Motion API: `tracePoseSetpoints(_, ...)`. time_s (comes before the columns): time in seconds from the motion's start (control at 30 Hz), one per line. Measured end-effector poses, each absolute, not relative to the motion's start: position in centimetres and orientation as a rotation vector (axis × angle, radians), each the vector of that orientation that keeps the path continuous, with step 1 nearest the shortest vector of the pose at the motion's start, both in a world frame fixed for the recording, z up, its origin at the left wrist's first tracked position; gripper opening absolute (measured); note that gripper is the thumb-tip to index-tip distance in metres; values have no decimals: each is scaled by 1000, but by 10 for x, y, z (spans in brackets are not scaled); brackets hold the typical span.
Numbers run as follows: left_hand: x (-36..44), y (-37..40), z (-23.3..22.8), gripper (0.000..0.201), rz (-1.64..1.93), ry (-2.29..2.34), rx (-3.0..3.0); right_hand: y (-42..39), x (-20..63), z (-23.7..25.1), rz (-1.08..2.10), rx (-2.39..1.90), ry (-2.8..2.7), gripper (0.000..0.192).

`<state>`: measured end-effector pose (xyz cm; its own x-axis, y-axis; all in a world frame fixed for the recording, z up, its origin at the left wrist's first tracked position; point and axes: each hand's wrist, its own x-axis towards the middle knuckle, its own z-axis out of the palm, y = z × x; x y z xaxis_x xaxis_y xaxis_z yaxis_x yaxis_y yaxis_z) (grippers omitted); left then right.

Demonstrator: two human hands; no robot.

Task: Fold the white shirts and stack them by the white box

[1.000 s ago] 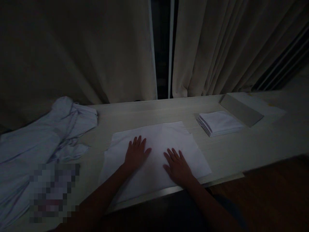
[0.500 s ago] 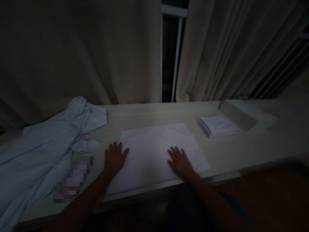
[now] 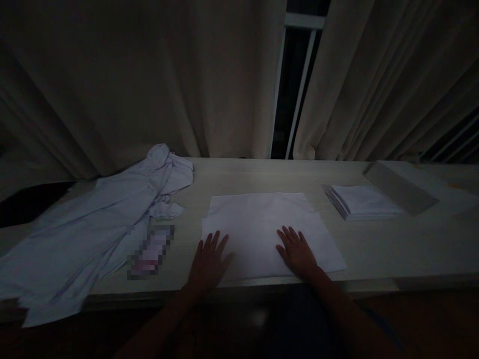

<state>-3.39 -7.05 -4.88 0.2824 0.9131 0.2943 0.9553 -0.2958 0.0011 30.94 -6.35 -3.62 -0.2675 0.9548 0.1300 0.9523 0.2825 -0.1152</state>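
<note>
A white cloth (image 3: 258,219) lies spread in a roughly rectangular shape near the front edge of the pale table (image 3: 239,174). It looks like a folded fabric piece; its exact kind I cannot tell. My left hand (image 3: 209,262) rests on its left front part, fingers spread and the thumb slightly blurred. On the right part of the cloth lies my right hand (image 3: 297,249), palm down with fingers apart. Neither hand grips anything. To the right sits a neat stack of folded white cloth (image 3: 362,202).
A rumpled heap of pale fabric (image 3: 97,219) covers the table's left side and hangs over the front edge. Beside it lies a pixelated flat object (image 3: 151,252). An open white box or folder (image 3: 404,187) stands at the far right. Curtains (image 3: 224,89) hang behind the table.
The view has turned left, so the table's contents appear farther right. My left hand has moved from the cloth's left edge toward its front left part; my right hand stays on the cloth.
</note>
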Motion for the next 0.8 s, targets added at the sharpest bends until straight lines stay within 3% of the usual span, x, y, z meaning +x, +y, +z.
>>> tracePoseSetpoints(0.2, -26, -65, -43, 63, -364, -1740, -2365, -62, 269, -26, 25, -1775, -2290, 63)
tracePoseSetpoints(0.43, -29, -50, -48, 61, -316, -1664, -2433, -69, 153, -26, 106, -1292, -2508, 62)
tracePoseSetpoints(0.63, -22, -51, -40, 66, -261, -1740, -2388, -71, 205, -26, 194, -1346, -2589, 78)
tracePoseSetpoints(0.8, -21, -51, -38, 68, -243, -1744, -2403, -78, 288, -25, 183, -1590, -2497, 76)
